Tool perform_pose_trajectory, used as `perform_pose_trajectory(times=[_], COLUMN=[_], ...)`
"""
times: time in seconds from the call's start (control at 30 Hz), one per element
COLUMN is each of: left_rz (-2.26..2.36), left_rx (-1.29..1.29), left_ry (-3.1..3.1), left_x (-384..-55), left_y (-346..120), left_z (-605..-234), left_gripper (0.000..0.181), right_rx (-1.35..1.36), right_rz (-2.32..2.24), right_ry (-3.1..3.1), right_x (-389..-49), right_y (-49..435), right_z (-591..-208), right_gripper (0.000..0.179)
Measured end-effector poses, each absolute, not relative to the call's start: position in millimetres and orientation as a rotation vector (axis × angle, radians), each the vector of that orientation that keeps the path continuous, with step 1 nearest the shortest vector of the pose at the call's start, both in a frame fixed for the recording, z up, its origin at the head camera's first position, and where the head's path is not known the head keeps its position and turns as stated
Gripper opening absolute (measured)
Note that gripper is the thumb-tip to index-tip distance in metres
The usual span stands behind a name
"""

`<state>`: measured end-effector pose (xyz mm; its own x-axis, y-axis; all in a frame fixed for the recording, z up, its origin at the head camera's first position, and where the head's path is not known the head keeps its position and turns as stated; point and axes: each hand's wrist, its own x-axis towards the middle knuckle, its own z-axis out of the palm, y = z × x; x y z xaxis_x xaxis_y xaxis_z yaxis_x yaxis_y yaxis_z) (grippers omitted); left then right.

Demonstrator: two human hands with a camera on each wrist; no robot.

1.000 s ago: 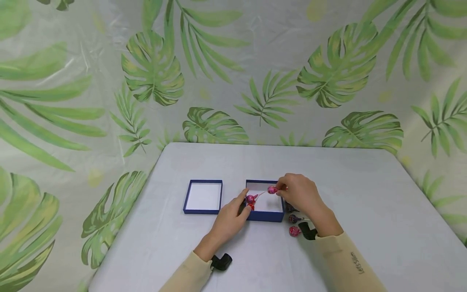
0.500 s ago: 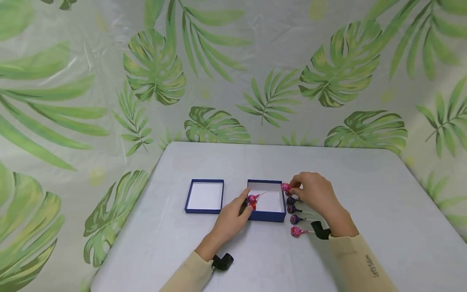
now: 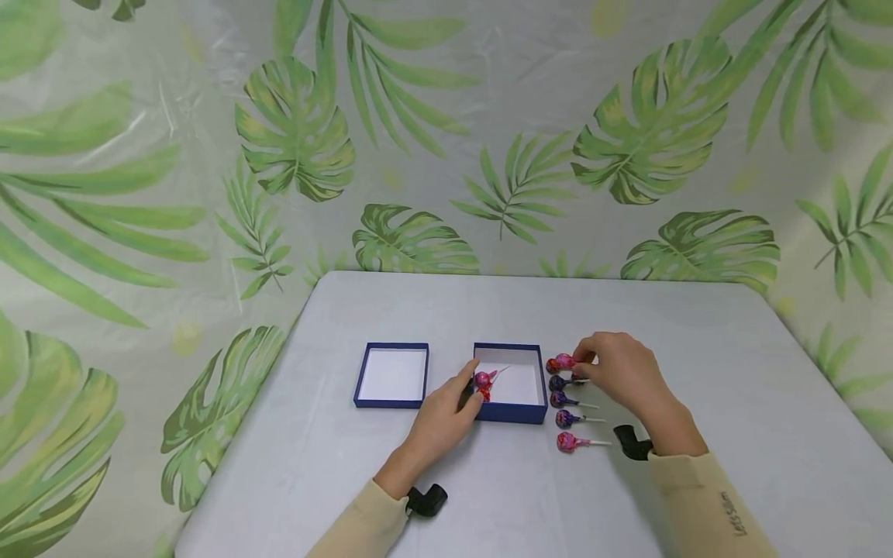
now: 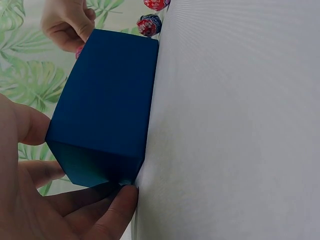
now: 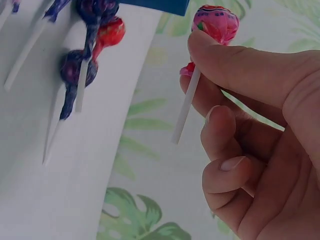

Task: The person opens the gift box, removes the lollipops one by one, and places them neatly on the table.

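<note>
My right hand (image 3: 624, 372) pinches a pink lollipop (image 5: 220, 24) between thumb and fingertips; its white stick points down in the right wrist view. It hovers at the far end of a column of lollipops, over a red lollipop (image 3: 553, 365) and a dark purple lollipop (image 3: 556, 383). My left hand (image 3: 441, 418) holds the left side of an open blue box (image 3: 512, 413), thumb near the front corner and fingers along the outer wall. Inside the box, a pink lollipop (image 3: 483, 379) and a red lollipop (image 3: 484, 394) lie by the left wall.
A shallow blue-rimmed lid (image 3: 391, 404) lies on the white table (image 3: 502, 496) left of the box. More purple lollipops (image 3: 563, 418) and a pink lollipop (image 3: 567, 442) line the box's right side, sticks pointing right. A leaf-patterned sheet (image 3: 516, 116) hangs behind.
My right hand has carried the pink lollipop from above the box rightward, past its right wall, to the lollipop column. The left hand stays on the box.
</note>
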<state>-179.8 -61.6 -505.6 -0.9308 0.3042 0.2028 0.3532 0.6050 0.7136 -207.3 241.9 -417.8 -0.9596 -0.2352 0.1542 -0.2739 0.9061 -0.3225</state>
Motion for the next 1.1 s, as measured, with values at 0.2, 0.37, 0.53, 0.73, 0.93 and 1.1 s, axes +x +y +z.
perform_pose_trajectory(times=[0.2, 0.37, 0.53, 0.73, 0.93, 1.1], left_rz=[-1.250, -1.246, -1.243, -1.253, -1.256, -1.242], left_rx=[-0.563, -0.567, -0.575, -0.576, -0.576, -0.582], left_ry=[-2.757, -2.753, -2.750, -2.744, -2.746, -2.744], left_x=[-180.5, -180.7, -180.1, -179.1, -180.2, -179.8], left_y=[-62.1, -62.5, -62.3, -62.0, -62.4, -62.3], left_z=[-505.7, -506.2, -507.5, -508.2, -508.7, -507.6], left_gripper=[0.058, 0.057, 0.058, 0.058, 0.058, 0.058], right_rx=[0.393, 0.410, 0.426, 0.448, 0.449, 0.429], right_rz=[0.493, 0.479, 0.483, 0.503, 0.508, 0.506], right_ry=[-2.994, -3.015, -3.020, -3.024, -3.048, -3.073], right_x=[-205.3, -201.5, -198.3, -196.9, -199.4, -200.4], right_y=[249.9, 257.0, 267.6, 276.2, 277.9, 276.6], right_z=[-421.7, -428.5, -434.9, -441.8, -453.8, -460.4], right_gripper=[0.004, 0.006, 0.008, 0.010, 0.012, 0.011])
